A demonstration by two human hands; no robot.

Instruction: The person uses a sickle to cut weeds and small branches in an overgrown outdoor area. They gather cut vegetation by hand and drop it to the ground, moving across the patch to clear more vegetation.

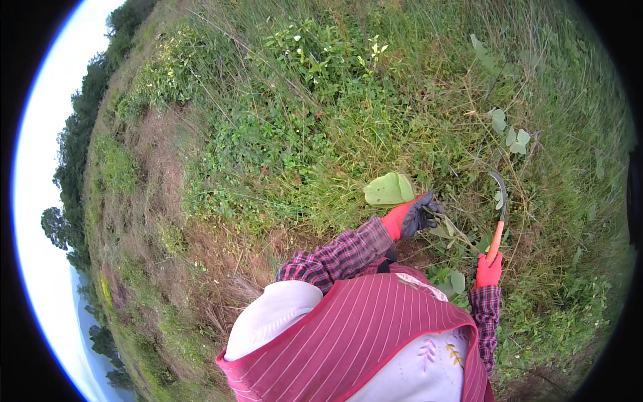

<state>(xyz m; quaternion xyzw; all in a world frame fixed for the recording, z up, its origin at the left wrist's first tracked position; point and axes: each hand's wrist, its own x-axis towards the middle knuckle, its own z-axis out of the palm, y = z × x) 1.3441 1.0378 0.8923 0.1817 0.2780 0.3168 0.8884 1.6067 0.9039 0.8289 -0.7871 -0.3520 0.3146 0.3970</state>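
My left hand (pixel 419 217), in a red and dark grey work glove, is closed around the stem of a broad-leaved plant (pixel 459 235). A large pale green leaf (pixel 388 190) with small holes sticks out beyond the wrist side of that hand. To the right, my right hand (pixel 489 270) in a red glove grips the orange handle of a sickle (pixel 496 242). The sickle's curved metal blade (pixel 503 196) points away from me, among grass and thin stems. Lower leaves (pixel 456 282) of similar shape show between my two forearms.
Tall grass (pixel 567 191) and more broad leaves (pixel 518 141) stand at the right. A low shrub with white blossoms (pixel 311 55) grows farther ahead. Brownish ground (pixel 163 151) and dry grass slope off at the left, towards dark trees (pixel 83 135).
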